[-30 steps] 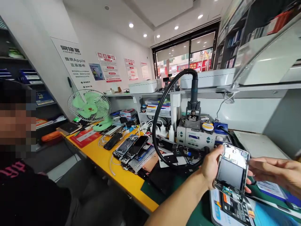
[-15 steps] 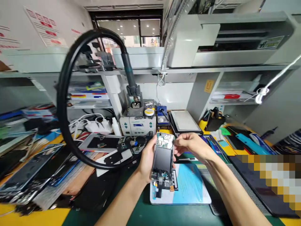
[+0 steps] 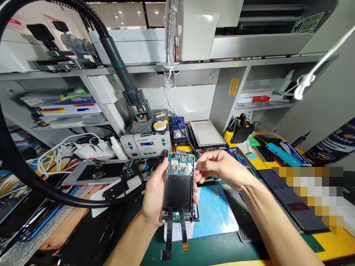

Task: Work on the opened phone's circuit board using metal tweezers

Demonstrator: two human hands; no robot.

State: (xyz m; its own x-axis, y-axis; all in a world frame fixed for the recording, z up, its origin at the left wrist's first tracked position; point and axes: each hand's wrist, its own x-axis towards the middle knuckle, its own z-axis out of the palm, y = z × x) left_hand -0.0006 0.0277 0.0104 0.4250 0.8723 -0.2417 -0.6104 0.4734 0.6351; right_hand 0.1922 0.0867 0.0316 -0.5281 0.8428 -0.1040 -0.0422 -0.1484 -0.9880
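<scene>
left hand (image 3: 153, 194) wrapped around opened phone (image 3: 178, 192) held above tabletop (image 3: 210, 251), right hand (image 3: 223, 168) pinching its top-right edge; loose flex cables (image 3: 181, 231) dangling underneath could snag and tear if phone tilts.

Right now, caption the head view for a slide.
Left hand holds an opened phone; right hand pinches its upper corner.

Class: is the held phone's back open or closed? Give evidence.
Open. The phone shows its bare circuit board and black battery, and two ribbon cables hang below it.
</scene>
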